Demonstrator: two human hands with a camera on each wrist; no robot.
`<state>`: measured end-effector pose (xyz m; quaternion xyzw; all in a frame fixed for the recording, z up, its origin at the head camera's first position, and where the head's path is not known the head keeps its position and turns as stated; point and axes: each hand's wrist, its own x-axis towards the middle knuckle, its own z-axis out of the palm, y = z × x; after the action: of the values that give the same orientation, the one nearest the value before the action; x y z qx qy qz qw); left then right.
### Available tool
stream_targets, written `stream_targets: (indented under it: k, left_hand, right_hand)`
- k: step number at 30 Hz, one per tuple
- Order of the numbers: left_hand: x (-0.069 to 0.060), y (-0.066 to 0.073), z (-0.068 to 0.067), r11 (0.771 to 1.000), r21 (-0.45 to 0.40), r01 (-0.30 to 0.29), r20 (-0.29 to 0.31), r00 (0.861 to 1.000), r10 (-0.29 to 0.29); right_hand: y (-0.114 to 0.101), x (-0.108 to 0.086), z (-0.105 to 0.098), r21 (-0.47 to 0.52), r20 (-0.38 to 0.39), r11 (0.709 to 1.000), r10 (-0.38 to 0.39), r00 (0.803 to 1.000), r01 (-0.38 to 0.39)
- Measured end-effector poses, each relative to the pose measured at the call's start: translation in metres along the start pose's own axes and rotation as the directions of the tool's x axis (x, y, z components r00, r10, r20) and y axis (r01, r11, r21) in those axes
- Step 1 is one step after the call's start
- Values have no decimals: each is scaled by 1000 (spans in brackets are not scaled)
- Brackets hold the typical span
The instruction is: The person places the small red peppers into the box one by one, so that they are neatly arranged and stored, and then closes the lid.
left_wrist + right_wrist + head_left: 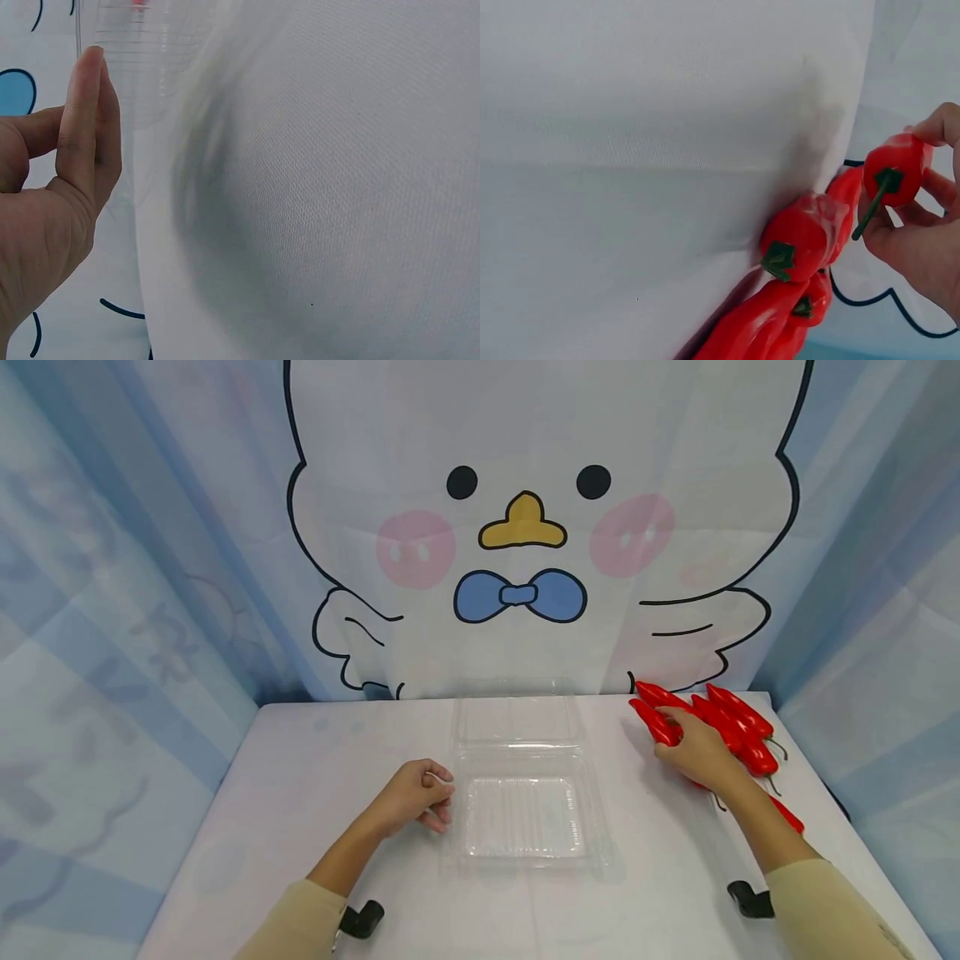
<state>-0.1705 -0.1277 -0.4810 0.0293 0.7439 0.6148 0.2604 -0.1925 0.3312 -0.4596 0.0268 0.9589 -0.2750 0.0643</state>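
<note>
A red pepper (654, 723) is held between the thumb and fingers of my right hand (699, 750), at the far right of the table. In the right wrist view the held pepper (894, 169) points its green stem toward the camera, above several other red peppers (799, 236). My left hand (415, 797) is beside the left edge of a clear plastic container (522, 767), which lies with its lid spread open toward the back. Its fingers are loosely bent in the head view; whether they touch the container I cannot tell.
More red peppers (738, 714) lie in a pile at the table's back right, with one pepper (787, 814) nearer the front under my right forearm. A curtain (525, 652) with a cartoon bird hangs behind the white table (315, 752).
</note>
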Motion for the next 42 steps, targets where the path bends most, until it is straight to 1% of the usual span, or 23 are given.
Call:
stream_targets:
  k: [4, 12, 23, 29, 33, 38, 42]
  left_hand:
    - [0, 1, 0, 1000, 0, 9, -1, 1000, -9]
    - [-1, 1, 3, 1000, 1, 18, -6, 1000, -18]
    - [-3, 1, 2, 1000, -2, 11, -3, 1000, -11]
    - [-2, 0, 1, 1000, 0, 13, -5, 1000, -13]
    - [0, 0, 0, 1000, -3, 13, -5, 1000, -13]
    - [1, -1, 0, 1000, -2, 15, -5, 1000, -15]
    - [1, -1, 0, 1000, -1, 13, -5, 1000, -13]
  right_hand:
    - [-3, -5, -4, 16, 10, 1000, 22, 1000, -22]
    - [-5, -15, -7, 40, 11, 999, 16, 1000, -16]
    - [-15, -23, -10, 31, -13, 998, -51, 999, 52]
    - [-20, -26, -11, 16, 6, 995, -94, 996, 94]
    - [-23, -28, -11, 13, 14, 990, -141, 990, 141]
    - [-26, -29, -11, 3, 5, 978, -211, 978, 211]
    - [-32, -29, -11, 19, 7, 971, -236, 972, 236]
